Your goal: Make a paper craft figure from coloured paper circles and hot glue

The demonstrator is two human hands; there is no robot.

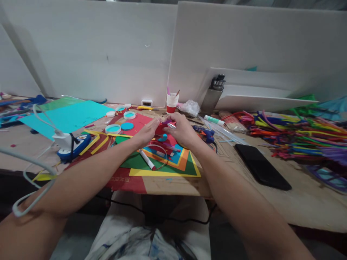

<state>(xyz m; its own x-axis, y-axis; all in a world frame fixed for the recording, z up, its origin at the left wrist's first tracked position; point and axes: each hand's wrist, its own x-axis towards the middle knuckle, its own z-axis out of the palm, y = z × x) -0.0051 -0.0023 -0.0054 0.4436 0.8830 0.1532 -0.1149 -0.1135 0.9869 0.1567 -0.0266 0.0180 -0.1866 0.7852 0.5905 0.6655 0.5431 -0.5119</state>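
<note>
Both my hands meet above a stack of coloured paper sheets (pixel 173 164) on the table. My left hand (pixel 146 133) pinches the edge of a red paper piece (pixel 160 129). My right hand (pixel 182 130) is closed round scissors (pixel 170 125), whose metal blade touches the red piece. A white marker with a red cap (pixel 148 160) and a thin wire loop (pixel 162 153) lie on the sheets just below my hands. A small blue paper disc (pixel 163 138) peeks out under the red piece.
Blue discs and white lids (pixel 113 128) lie to the left, beside a large turquoise sheet (pixel 65 116). A red-and-white cup (pixel 171 103), a metal bottle (pixel 213 94), a blue glue gun (pixel 205 134), a black phone (pixel 261 166) and a heap of pipe cleaners (pixel 300 136) sit right. White cable (pixel 35 173) hangs left.
</note>
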